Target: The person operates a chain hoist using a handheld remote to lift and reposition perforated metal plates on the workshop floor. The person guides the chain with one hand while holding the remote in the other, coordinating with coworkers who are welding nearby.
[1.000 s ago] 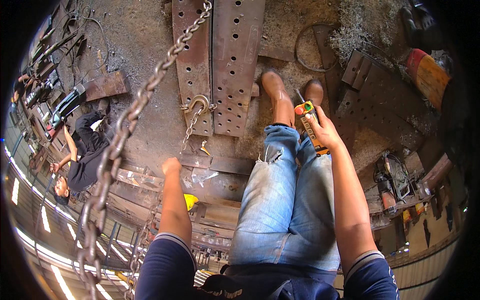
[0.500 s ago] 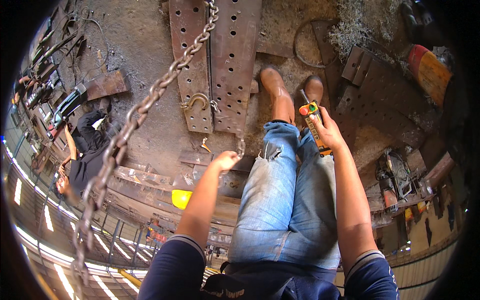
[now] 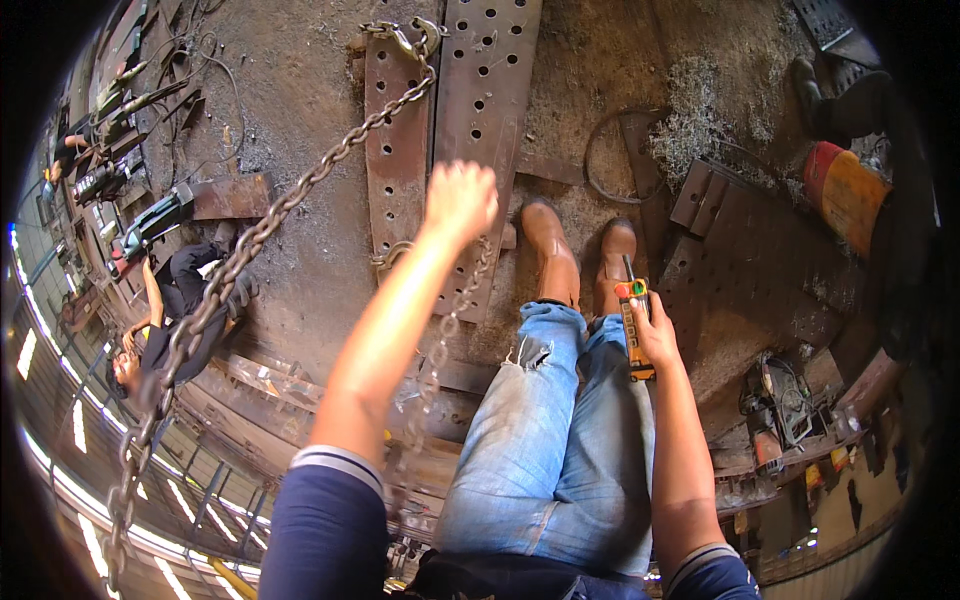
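Note:
My left hand [image 3: 462, 200] is a closed fist above the drilled steel plates [image 3: 485, 95]. A chain [image 3: 447, 325] comes out at its lower side and hangs back toward me; the links inside the fist are hidden. My right hand [image 3: 656, 332] is closed around a yellow remote control [image 3: 634, 330] with red and green knobs and a short antenna, held over my right leg. A second, heavier-looking chain [image 3: 290, 203] slants from a metal hook [image 3: 428, 38] at the plates' far part down to the left. Another hook [image 3: 390, 258] sits at the near part, partly behind my left forearm.
At the left a person in dark clothes [image 3: 185, 310] is low by a green power tool [image 3: 155, 222]. Another dark-clothed person [image 3: 850, 105] is at the far right, near an orange-and-red piece [image 3: 848, 195]. Metal shavings [image 3: 690, 130] and a dark plate [image 3: 750, 270] lie on the floor.
My left hand has moved up and away from me, over the plates. The view has shifted, so the far hook now shows. The remote control stays in my right hand, tilted more upright.

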A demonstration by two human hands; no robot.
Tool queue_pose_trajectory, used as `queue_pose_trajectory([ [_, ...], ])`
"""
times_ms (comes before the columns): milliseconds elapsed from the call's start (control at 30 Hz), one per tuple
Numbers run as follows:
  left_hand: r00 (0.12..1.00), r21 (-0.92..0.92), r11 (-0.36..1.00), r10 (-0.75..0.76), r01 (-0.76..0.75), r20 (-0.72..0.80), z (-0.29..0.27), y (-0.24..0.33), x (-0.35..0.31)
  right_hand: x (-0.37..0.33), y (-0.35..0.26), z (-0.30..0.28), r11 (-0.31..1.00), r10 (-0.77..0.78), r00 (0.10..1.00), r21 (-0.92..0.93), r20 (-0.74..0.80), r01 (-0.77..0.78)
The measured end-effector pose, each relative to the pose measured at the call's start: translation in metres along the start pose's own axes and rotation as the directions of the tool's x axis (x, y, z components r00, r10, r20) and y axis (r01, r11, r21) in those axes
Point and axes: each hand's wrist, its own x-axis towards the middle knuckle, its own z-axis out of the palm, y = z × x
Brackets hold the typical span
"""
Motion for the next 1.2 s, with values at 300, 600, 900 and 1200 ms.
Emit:
queue_pose_trajectory([
  [300,0.308,-0.098,0.413,-0.481,0.905,0.821,-0.015,-0.23,-0.012,-0.01,0.054,0.0,0.989,0.091,0.994,0.123,-0.06,-0.083],
  [600,0.519,-0.903,0.0,-0.818,0.43,0.248,-0.091,-0.38,0.077,-0.022,0.071,0.001,0.955,0.121,0.992,0.277,-0.041,-0.105],
  [900,0.629,-0.22,0.606,-0.776,0.765,0.051,-0.143,-0.354,0.206,-0.031,0.064,0.015,0.949,0.11,0.994,0.3,-0.017,-0.1],
  [1200,0.501,-0.179,0.499,-0.865,0.848,-0.035,-0.181,-0.276,0.242,-0.035,0.056,0.022,0.939,0.151,0.989,0.313,-0.006,-0.142],
])
